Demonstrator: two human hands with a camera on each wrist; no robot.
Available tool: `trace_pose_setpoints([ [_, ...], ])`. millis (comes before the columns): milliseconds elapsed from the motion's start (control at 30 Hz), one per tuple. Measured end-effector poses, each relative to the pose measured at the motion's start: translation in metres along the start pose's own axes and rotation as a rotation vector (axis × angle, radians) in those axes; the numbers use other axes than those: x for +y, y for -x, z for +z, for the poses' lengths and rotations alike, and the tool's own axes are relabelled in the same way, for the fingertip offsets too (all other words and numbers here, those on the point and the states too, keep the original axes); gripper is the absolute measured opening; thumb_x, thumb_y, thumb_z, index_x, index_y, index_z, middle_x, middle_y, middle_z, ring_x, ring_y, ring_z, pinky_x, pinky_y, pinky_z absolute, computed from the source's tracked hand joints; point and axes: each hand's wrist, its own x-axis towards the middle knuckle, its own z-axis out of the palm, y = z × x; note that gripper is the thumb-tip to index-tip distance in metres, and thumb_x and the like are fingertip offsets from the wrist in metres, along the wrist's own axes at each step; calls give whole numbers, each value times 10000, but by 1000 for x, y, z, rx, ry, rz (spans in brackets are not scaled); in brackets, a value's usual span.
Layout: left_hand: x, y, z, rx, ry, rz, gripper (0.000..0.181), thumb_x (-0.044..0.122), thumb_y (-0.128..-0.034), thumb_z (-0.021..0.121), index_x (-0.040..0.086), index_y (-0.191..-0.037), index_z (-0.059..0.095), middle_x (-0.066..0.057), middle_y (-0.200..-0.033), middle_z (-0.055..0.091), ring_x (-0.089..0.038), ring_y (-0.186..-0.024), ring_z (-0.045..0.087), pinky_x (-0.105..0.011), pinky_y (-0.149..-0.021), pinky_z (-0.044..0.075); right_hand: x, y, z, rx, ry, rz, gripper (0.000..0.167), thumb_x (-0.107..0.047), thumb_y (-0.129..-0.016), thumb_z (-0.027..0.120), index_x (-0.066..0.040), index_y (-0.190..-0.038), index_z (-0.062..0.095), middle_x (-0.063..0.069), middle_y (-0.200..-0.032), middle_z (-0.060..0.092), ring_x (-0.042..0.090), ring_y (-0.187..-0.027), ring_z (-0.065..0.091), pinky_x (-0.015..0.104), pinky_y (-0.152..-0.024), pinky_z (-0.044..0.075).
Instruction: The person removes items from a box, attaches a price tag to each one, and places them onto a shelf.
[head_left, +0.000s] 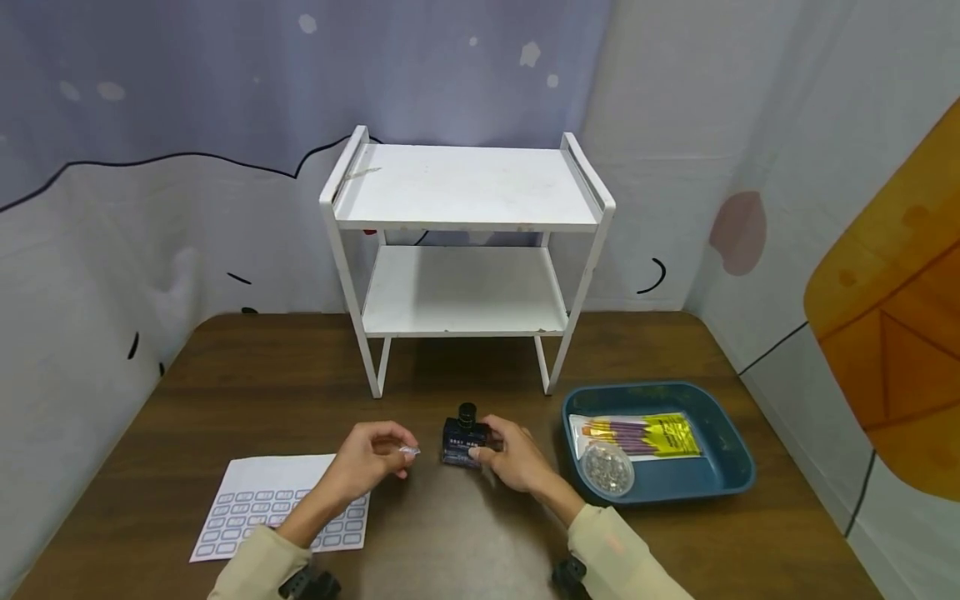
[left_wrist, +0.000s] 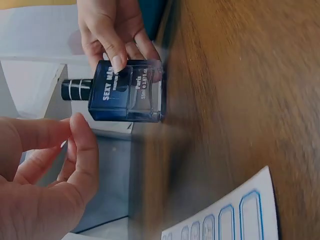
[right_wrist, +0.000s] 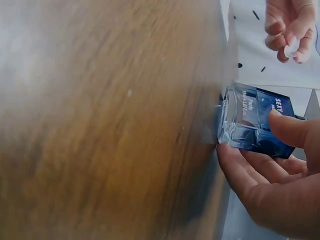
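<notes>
A dark blue glass perfume bottle with a black cap stands upright on the table, "SEXY MAN" lettered on its front in the left wrist view. My right hand grips it from the right side, thumb across the front and fingers behind. To the bottle's left, apart from it, my left hand pinches a small white sticker between thumb and fingertips. Under the left forearm lies a white sheet of blue-framed labels, partly covered by the arm.
On the right, a blue-green tray holds a yellow-and-purple packet of pens and a round clear tub of small shiny bits. A white two-tier shelf stands at the back of the brown table.
</notes>
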Motion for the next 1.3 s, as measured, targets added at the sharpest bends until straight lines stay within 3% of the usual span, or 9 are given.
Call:
trace_pose_setpoints([
  [133,-1,0,3,-15,27,18,171,-110,-867,627,-206,-1008,616,-324,-964,646,-139,-700,659,-259,-660,577,0,2,0,-24,-89,23,356,-101,-910,712,6,-1233,610,169,-1018,727,225,-913,687,322,-767,533],
  [267,0,-2,9,-24,46,55,163,-136,-867,609,-226,-1003,619,-227,-921,618,-100,-694,644,-242,-644,574,0,2,0,-70,-254,48,340,-63,-924,684,53,-1229,586,222,-1034,718,203,-886,677,282,-742,541],
  [367,3,-3,16,-18,29,79,158,-127,-865,633,-210,-1001,633,-179,-830,628,-73,-643,619,-240,-608,564,-1,1,0,-103,-374,59,334,-25,-931,661,104,-1222,560,265,-1061,701,208,-903,680,332,-781,590],
  [500,7,-6,27,44,-10,88,189,-102,-836,701,-166,-1006,651,-112,-736,615,-55,-578,576,-240,-553,533,-4,1,1,-142,-461,78,342,6,-940,636,133,-1238,529,278,-1095,683,213,-931,682,401,-827,603],
  [800,8,-10,51,277,-48,70,179,-139,-742,764,-76,-891,687,-90,-694,629,-50,-543,545,-199,-491,479,-7,2,2,-155,-515,88,334,7,-957,611,140,-1247,514,291,-1126,672,250,-960,699,427,-836,599],
  [1067,3,-10,62,388,-258,177,216,-128,-712,780,4,-859,694,-46,-677,643,-40,-579,564,-185,-527,497,-8,2,3,-149,-516,93,321,7,-957,613,136,-1235,519,284,-1116,675,237,-945,698,436,-836,598],
  [1300,2,-10,66,439,-399,213,238,-75,-702,832,39,-858,694,-4,-661,637,-30,-571,555,-190,-528,499,-9,1,3,-147,-513,97,315,3,-957,614,135,-1228,524,280,-1107,678,241,-949,699,434,-836,599],
])
